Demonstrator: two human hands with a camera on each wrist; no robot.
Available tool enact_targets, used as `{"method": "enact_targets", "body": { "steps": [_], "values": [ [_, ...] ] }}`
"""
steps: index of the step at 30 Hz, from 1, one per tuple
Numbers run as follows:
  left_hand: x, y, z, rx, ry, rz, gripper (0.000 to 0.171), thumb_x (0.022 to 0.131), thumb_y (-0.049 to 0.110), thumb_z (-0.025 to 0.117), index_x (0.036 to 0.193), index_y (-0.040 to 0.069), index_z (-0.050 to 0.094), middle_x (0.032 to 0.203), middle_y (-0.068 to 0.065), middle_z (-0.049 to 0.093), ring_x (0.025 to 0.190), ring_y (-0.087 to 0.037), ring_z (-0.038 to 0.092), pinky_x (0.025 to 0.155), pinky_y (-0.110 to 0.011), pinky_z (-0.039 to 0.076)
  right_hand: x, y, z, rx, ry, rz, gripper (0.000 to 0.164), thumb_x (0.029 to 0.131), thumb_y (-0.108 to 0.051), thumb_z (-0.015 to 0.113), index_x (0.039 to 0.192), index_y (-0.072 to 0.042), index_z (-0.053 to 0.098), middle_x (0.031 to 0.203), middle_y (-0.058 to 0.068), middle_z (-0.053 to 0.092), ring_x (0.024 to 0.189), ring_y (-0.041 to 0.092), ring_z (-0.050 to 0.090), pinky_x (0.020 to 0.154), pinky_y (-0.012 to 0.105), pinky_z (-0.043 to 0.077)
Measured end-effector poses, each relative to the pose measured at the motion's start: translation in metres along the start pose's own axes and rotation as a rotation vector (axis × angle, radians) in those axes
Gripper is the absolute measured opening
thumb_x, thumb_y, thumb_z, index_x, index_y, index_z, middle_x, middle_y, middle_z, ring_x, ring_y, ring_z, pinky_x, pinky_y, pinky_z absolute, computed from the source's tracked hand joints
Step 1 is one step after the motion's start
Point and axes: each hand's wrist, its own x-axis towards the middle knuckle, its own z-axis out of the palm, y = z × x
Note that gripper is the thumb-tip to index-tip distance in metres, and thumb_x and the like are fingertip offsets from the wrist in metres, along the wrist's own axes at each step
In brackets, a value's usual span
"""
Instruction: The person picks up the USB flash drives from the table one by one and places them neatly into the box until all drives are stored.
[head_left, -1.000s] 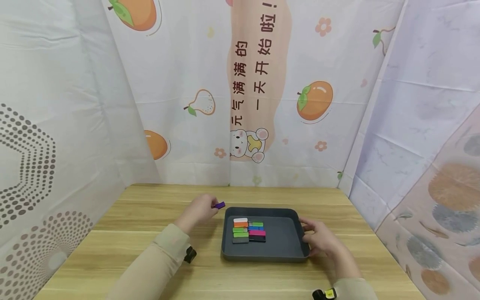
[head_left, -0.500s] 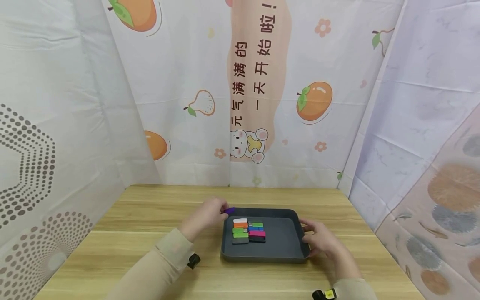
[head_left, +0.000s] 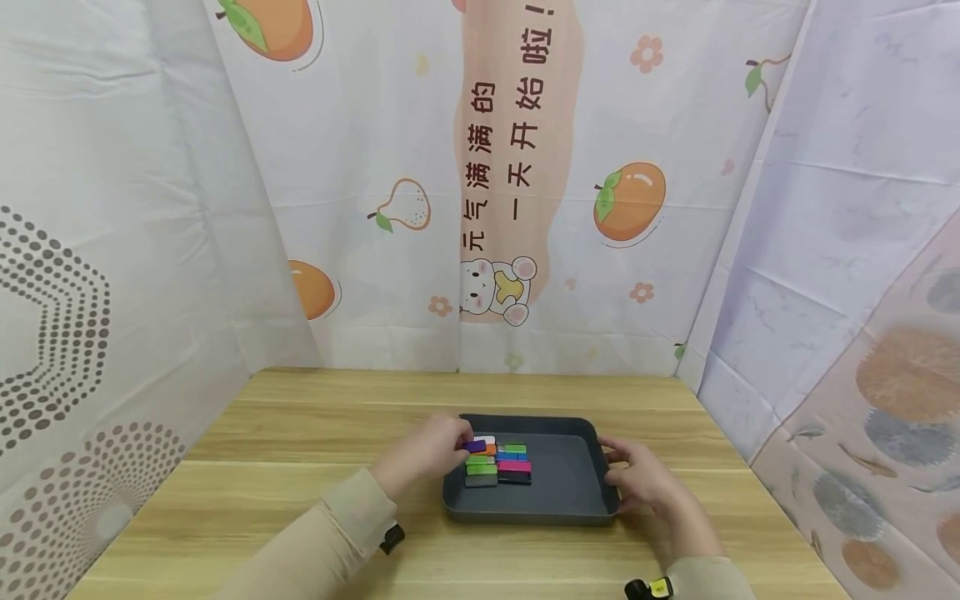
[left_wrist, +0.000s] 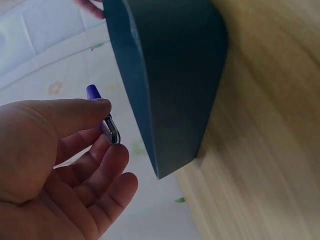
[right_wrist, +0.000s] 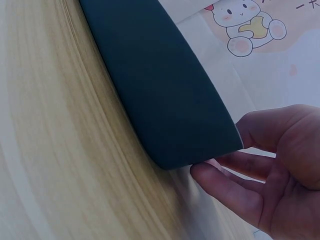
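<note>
My left hand (head_left: 426,454) pinches a purple USB flash drive (head_left: 476,447) between thumb and fingers, over the left side of a dark grey tray (head_left: 573,471). In the left wrist view the flash drive (left_wrist: 93,92) shows its metal plug near the fingertips, beside the tray's outer wall. Several flash drives lie in two columns in the tray's left half: white, orange, green (head_left: 482,470), grey, blue, pink (head_left: 514,467) and black. My right hand (head_left: 643,475) grips the tray's right wall, with the thumb at the rim and fingers outside, as the right wrist view shows.
The tray stands on a wood-grain table (head_left: 300,425). A white printed curtain (head_left: 390,275) hangs behind the table, with more cloth on both sides. Black cameras (head_left: 392,538) are worn at the wrists.
My left hand has carried the purple flash drive right and toward me, from outside the tray's far left corner to over the left column. The right hand and tray have stayed put.
</note>
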Motion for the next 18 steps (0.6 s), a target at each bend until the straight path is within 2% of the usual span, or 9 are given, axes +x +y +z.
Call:
{"method": "enact_targets", "body": {
  "steps": [8,18],
  "values": [
    [-0.004,0.006,0.011,0.100,-0.008,0.063,0.013,0.090,0.018,0.079,0.098,0.010,0.074,0.089,0.003,0.060,0.076,-0.010,0.054,0.073,-0.028,0.053,0.001,0.002,0.000,-0.005,0.009,0.000,0.072,0.083,0.013,0.058,0.153,0.004,0.039,0.133,0.038,0.050,0.078,0.032,0.069,0.055,0.051,0.058],
    [-0.004,0.010,0.022,0.128,-0.072,0.046,0.012,0.091,0.022,0.079,0.100,0.015,0.075,0.093,0.004,0.064,0.080,-0.009,0.055,0.080,-0.032,0.055,0.000,0.001,0.000,-0.011,0.011,0.003,0.073,0.083,0.012,0.057,0.152,0.003,0.039,0.132,0.037,0.050,0.075,0.032,0.069,0.055,0.051,0.058]
  ]
}}
